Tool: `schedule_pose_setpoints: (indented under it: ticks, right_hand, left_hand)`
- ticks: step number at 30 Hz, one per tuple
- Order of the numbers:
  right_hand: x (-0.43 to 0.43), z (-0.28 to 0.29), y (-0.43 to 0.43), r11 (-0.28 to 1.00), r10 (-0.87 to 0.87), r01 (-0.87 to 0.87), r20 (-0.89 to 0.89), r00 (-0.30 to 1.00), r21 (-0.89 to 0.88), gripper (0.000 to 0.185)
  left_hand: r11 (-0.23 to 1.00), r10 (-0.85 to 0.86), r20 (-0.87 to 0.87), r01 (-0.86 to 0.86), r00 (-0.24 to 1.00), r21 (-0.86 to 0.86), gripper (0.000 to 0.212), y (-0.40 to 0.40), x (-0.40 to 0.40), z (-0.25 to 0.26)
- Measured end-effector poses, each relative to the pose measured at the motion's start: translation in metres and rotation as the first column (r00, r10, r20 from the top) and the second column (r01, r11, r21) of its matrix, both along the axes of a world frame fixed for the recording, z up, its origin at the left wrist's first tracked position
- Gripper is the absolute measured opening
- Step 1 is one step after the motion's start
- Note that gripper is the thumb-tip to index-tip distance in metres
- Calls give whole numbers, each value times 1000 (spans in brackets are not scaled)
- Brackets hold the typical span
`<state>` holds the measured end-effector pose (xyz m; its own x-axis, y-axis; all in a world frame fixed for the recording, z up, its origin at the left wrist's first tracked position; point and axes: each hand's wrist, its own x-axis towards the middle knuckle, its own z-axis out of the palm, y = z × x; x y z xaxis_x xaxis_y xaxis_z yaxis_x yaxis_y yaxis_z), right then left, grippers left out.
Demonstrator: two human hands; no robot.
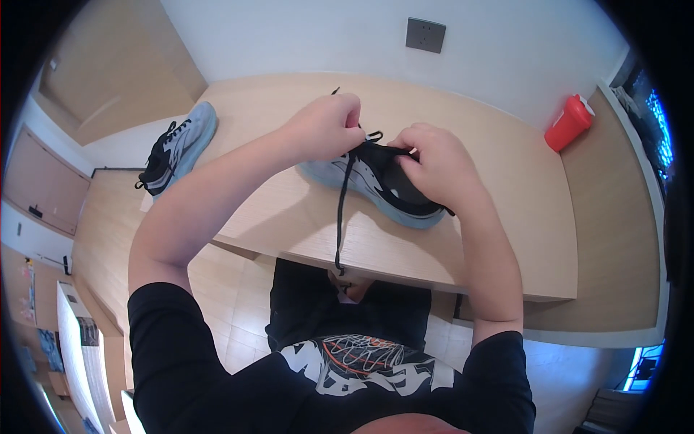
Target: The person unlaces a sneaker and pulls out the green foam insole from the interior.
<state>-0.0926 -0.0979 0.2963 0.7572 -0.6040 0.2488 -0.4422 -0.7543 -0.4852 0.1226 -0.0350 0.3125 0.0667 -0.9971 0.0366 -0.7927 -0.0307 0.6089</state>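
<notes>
A grey and black running shoe with a pale blue sole (374, 195) lies on the light wooden desk, its toe pointing left and its heel right. My left hand (336, 125) is closed over the lacing near the tongue, with a black lace tip sticking up behind it. From the lacing a long black shoelace (340, 217) hangs down across the shoe and over the desk's front edge. My right hand (434, 157) pinches the black tongue or collar at the shoe's opening. The matching shoe (184, 141) rests at the desk's left end, its laces threaded.
A red lidded container (569, 122) stands at the desk's back right, beside a wooden side panel (618, 217). The wooden desk's (515, 217) front edge runs just before my lap. Behind it, a wall bears a dark socket plate (425, 35).
</notes>
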Motion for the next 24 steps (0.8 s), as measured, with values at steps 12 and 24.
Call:
schedule_pose_setpoints:
  ticks: [12, 24]
  right_hand:
    - [-8, -6, 28, 984, 72, -31, 238, 969, -173, 12]
    - [-12, -7, 37, 995, 79, -53, 368, 927, -80, 9]
  left_hand:
    - [926, -342, 83, 320, 936, 201, 16, 2, 7, 27]
    - [778, 219, 478, 143, 851, -612, 18, 52, 8, -8]
